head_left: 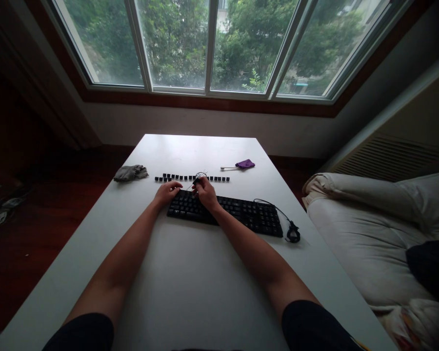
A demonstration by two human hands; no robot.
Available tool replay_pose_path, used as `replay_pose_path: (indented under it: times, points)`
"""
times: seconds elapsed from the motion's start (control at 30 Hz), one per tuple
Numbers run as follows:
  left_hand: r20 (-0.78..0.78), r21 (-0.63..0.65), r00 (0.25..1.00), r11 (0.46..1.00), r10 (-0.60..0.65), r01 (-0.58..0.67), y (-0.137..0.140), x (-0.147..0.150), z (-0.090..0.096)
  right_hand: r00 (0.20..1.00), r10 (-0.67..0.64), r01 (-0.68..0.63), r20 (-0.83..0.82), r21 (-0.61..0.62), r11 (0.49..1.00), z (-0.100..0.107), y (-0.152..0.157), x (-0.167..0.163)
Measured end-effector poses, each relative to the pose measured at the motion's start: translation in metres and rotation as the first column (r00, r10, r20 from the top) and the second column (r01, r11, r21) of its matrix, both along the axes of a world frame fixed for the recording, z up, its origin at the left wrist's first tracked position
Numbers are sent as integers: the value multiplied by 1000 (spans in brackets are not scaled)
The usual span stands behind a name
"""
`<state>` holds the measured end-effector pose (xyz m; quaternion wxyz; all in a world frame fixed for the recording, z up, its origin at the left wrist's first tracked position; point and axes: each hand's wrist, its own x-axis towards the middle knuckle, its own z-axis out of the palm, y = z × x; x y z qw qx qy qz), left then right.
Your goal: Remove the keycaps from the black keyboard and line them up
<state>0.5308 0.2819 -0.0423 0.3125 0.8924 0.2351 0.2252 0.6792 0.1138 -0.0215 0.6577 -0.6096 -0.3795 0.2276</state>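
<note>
A black keyboard (249, 214) lies slightly slanted on the white table (190, 282). My left hand (167, 191) is at its far left corner, fingers bent around the edge and thumb close to the top keys. Over the left part of the keys, my right hand (207, 193) pinches a small black keycap puller (196, 181) with thin wire loops sticking out. Its lower end is partly hidden by my fingers. Just behind both hands, several loose black keycaps (219, 179) stand in rows, some of them covered by my right hand.
A crumpled grey cloth (130, 172) lies at the left table edge. Toward the back right are a purple cloth (245, 164) and a thin stick with a pale tip (229, 168). The bundled keyboard cable (293, 233) rests near the right edge. A pale sofa (344, 234) stands right of the table.
</note>
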Motion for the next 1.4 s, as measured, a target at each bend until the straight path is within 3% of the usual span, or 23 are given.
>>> replay_pose_path:
  times: [0.17,0.5,0.8,1.0,1.2,1.4]
  points:
    - [-20,-18,1000,1000,3,-3,2,-2,-1,988,11,-2,151,-60,998,4,-2,16]
    - [-26,17,999,999,-40,40,1,-2,2,962,91,-36,256,-212,977,-6,-1,26]
    - [-20,4,998,999,-54,54,1,-1,1,772,306,-178,557,-272,946,14,-15,28]
    - [-4,10,998,998,-55,55,1,-1,2,647,320,-241,692,-213,947,16,-19,28]
    - [-15,12,999,999,-50,50,0,-2,4,720,283,-218,634,-181,959,8,-19,21]
    - [-21,24,999,999,-48,49,-1,-2,4,796,194,-115,573,-172,978,4,-19,22]
